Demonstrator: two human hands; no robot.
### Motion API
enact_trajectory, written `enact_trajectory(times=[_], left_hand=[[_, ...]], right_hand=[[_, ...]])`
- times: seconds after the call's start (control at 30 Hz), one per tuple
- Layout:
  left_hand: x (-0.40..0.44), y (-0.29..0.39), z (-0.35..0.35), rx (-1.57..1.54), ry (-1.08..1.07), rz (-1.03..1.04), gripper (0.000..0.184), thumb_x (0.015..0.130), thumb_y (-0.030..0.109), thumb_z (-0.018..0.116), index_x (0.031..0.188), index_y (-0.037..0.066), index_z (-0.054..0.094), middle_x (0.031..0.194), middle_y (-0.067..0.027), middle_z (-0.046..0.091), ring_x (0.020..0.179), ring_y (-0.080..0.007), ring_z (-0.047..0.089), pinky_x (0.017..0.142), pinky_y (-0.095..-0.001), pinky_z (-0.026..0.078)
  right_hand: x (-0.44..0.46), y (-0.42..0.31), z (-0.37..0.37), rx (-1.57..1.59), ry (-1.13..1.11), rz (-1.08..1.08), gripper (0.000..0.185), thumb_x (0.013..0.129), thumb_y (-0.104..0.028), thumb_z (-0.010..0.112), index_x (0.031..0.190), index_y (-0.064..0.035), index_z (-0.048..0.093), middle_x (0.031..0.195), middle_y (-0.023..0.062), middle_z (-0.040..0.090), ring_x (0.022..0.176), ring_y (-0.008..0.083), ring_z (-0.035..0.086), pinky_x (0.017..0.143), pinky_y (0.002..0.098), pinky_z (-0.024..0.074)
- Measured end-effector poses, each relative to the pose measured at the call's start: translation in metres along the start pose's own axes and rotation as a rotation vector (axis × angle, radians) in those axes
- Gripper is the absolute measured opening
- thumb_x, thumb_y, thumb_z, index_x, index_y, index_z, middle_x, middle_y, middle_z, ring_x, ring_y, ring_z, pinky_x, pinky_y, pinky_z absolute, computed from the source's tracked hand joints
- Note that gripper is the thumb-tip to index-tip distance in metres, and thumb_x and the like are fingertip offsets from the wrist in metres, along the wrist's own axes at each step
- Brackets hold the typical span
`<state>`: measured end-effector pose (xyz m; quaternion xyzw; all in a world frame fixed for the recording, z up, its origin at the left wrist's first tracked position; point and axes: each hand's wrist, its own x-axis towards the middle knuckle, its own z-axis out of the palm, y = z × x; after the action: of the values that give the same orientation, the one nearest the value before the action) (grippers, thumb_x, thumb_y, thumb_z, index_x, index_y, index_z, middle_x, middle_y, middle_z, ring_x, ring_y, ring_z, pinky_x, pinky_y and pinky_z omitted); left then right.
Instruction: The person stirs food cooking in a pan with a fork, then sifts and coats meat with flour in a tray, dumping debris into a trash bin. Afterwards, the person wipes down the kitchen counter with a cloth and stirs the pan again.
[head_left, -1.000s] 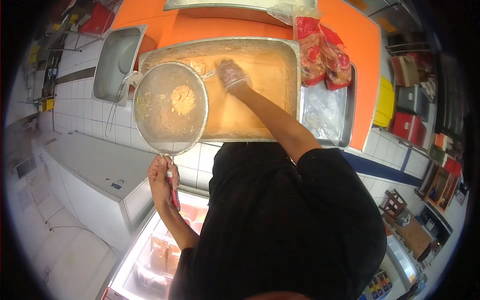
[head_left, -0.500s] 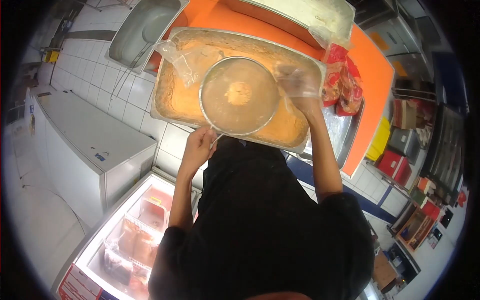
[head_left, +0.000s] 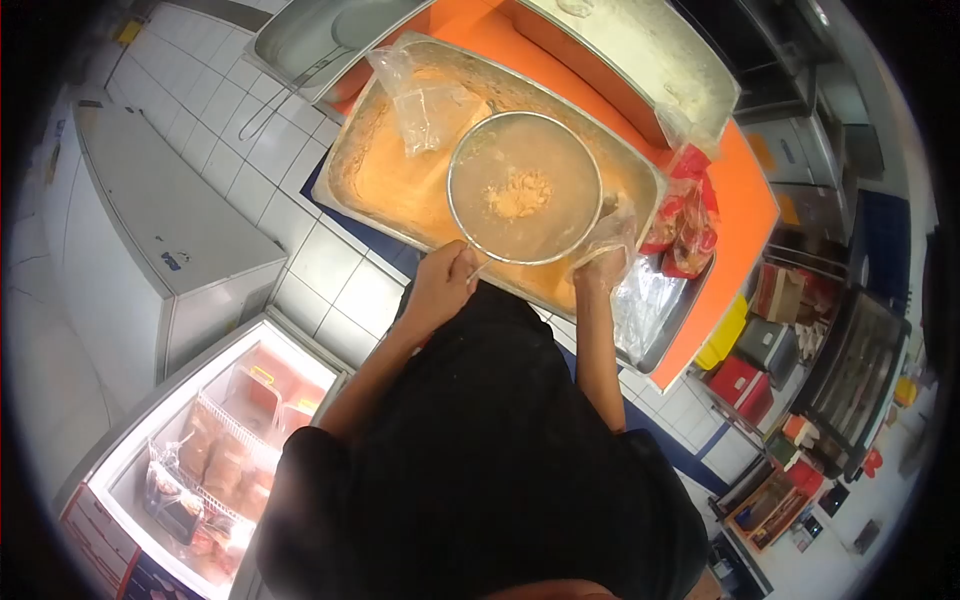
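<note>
In the head view, picture a clock with the round sieve [head_left: 560, 160] at its middle. The sieve is over the big metal tray [head_left: 362, 125] of orange powder [head_left: 415, 195], and I can't tell if it rests on anything. A pile of orange crumbs [head_left: 518, 193] lies on its mesh. The left hand [head_left: 447, 280], at 7 o'clock, is closed around the sieve's thin handle. The right hand [head_left: 603, 258], at 4 o'clock, is inside a see-through bag, close by the rim. I can't tell if it touches the rim, or if its fingers are open or gripping. A loose plastic bag [head_left: 420, 110] lies in the tray at 10 o'clock, and red packets [head_left: 690, 215] sit past the tray at 3 o'clock. The sieve looks light, but its wide round part may feel heavy at the end of such a skinny handle. The rim looks hard and stiff. The mesh looks thin and could bend if poked. Powder may make the metal a bit slippery. Good places to hold are the handle at 7 o'clock and the bare rim at 2 o'clock.
</note>
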<state>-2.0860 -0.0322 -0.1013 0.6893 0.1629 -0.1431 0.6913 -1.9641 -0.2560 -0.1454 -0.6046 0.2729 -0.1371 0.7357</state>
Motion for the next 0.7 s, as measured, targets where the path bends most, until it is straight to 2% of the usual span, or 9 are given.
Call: enact_trajectory(times=[0.03, 0.07, 0.17, 0.27, 0.4, 0.47, 0.57, 0.6, 0.7], left_hand=[[0.0, 0.002, 0.003, -0.021, 0.005, 0.022, 0.027, 0.105, 0.017, 0.043, 0.083, 0.005, 0.054, 0.061, -0.0001, 0.053, 0.048, -0.0053, 0.045, 0.045, -0.0216, 0.036], [0.0, 0.006, 0.001, 0.054, -0.019, 0.023, 0.027, 0.104, 0.016, 0.043, 0.081, 0.005, 0.052, 0.061, -0.0001, 0.053, 0.048, -0.0054, 0.045, 0.046, -0.0223, 0.036], [0.01, -0.014, -0.006, -0.034, 0.119, 0.119, 0.029, 0.105, 0.017, 0.042, 0.08, 0.005, 0.051, 0.063, 0.0, 0.051, 0.047, -0.0055, 0.043, 0.046, -0.0233, 0.036], [0.006, 0.0, -0.014, 0.034, 0.013, 0.055, 0.028, 0.106, 0.015, 0.043, 0.081, 0.004, 0.051, 0.066, 0.0003, 0.048, 0.051, -0.0051, 0.044, 0.047, -0.0234, 0.039], [0.009, -0.013, -0.019, -0.007, 0.089, 0.067, 0.024, 0.101, 0.011, 0.045, 0.08, 0.001, 0.054, 0.059, -0.0061, 0.054, 0.053, -0.0131, 0.052, 0.05, -0.0307, 0.041], [0.005, -0.01, -0.024, 0.086, -0.007, 0.084, 0.024, 0.101, 0.011, 0.044, 0.082, 0.001, 0.055, 0.059, -0.0061, 0.054, 0.052, -0.0124, 0.052, 0.049, -0.0303, 0.041], [-0.002, -0.01, -0.028, 0.06, -0.017, 0.063, 0.024, 0.104, 0.014, 0.042, 0.088, 0.001, 0.055, 0.059, -0.004, 0.052, 0.045, -0.0093, 0.048, 0.042, -0.0253, 0.036], [-0.003, -0.005, -0.034, 0.019, -0.003, 0.008, 0.024, 0.104, 0.015, 0.041, 0.089, 0.002, 0.055, 0.059, -0.0033, 0.052, 0.044, -0.0084, 0.047, 0.041, -0.0239, 0.035], [-0.006, 0.009, -0.043, -0.05, 0.001, -0.09, 0.025, 0.107, 0.019, 0.041, 0.09, 0.004, 0.054, 0.059, -0.0012, 0.051, 0.042, -0.0059, 0.043, 0.037, -0.0207, 0.031]], right_hand=[[-0.005, 0.01, 0.002, 0.367, 0.038, 0.094, 0.031, 0.105, -0.031, 0.045, 0.113, -0.0048, 0.061, 0.098, 0.0067, 0.067, 0.089, 0.0227, 0.065, 0.08, 0.0343, 0.0537], [-0.008, 0.012, -0.007, 0.029, -0.147, -0.016, 0.035, 0.105, -0.033, 0.046, 0.118, -0.0035, 0.059, 0.104, 0.0077, 0.066, 0.092, 0.0246, 0.065, 0.084, 0.0353, 0.0545], [-0.006, 0.01, 0.002, 0.529, 0.069, 0.183, 0.041, 0.104, -0.037, 0.048, 0.119, -0.0008, 0.06, 0.104, 0.0086, 0.067, 0.093, 0.024, 0.066, 0.085, 0.0355, 0.0549], [-0.005, 0.031, 0.002, -0.002, 0.013, 0.113, 0.057, 0.105, -0.044, 0.041, 0.13, 0.0051, 0.053, 0.118, 0.0147, 0.064, 0.109, 0.0252, 0.062, 0.095, 0.0368, 0.0507], [-0.027, -0.009, 0.026, 0.039, -0.009, 0.31, 0.06, 0.105, -0.045, 0.039, 0.13, 0.0071, 0.052, 0.119, 0.0159, 0.063, 0.11, 0.027, 0.061, 0.097, 0.038, 0.0491], [-0.035, -0.024, 0.026, 0.071, 0.0, 0.404, 0.061, 0.106, -0.046, 0.038, 0.131, 0.0081, 0.052, 0.12, 0.0164, 0.062, 0.11, 0.0279, 0.061, 0.098, 0.0386, 0.0483], [-0.01, 0.011, -0.004, 0.301, -0.186, 0.484, 0.068, 0.106, -0.052, 0.033, 0.141, 0.0059, 0.045, 0.138, 0.0171, 0.056, 0.121, 0.0327, 0.056, 0.105, 0.0406, 0.0437], [0.001, 0.025, -0.022, 0.388, -0.264, 0.529, 0.055, 0.104, -0.044, 0.043, 0.127, 0.0032, 0.058, 0.122, 0.0202, 0.065, 0.112, 0.0358, 0.062, 0.098, 0.0439, 0.0477], [-0.003, -0.002, -0.035, -1.427, -0.67, -0.269, 0.038, 0.091, -0.027, 0.057, 0.118, -0.0014, 0.063, 0.109, 0.0252, 0.066, 0.104, 0.0358, 0.063, 0.092, 0.0411, 0.0501]])
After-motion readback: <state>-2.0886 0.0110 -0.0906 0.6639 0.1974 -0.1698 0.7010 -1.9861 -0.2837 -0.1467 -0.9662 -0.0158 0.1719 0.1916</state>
